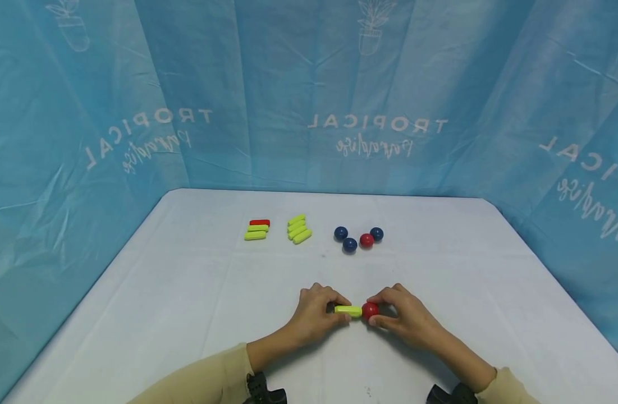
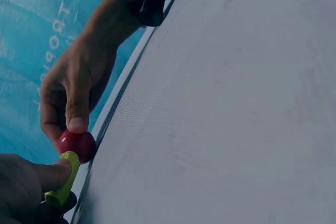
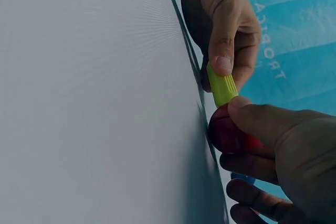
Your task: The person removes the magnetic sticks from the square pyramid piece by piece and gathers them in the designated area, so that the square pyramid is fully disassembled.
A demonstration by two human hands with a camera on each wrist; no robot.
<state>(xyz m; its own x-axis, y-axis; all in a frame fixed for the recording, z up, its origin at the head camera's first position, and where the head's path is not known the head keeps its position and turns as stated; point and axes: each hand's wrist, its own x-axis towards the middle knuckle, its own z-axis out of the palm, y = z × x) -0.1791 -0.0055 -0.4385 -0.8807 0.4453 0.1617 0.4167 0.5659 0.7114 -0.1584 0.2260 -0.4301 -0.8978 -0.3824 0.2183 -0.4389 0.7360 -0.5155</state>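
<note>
My left hand (image 1: 317, 310) pinches a short yellow-green stick (image 1: 349, 311) between thumb and fingers. A red ball (image 1: 370, 310) is pinched by my right hand (image 1: 406, 315) at the stick's right end. Stick and ball touch end to end, held over the front middle of the table. In the left wrist view the stick (image 2: 64, 179) meets the underside of the ball (image 2: 77, 145). From the right wrist the ribbed stick (image 3: 222, 86) and the ball (image 3: 231, 129) also appear in contact; whether they are joined cannot be made out.
Farther back on the white table (image 1: 187, 269) lie a red stick (image 1: 260, 223) beside yellow-green sticks (image 1: 255, 235), and another group of yellow-green sticks (image 1: 296, 224). Right of them sit several balls, blue (image 1: 349, 245) and red (image 1: 366, 240). A blue curtain (image 1: 288, 112) hangs around the table.
</note>
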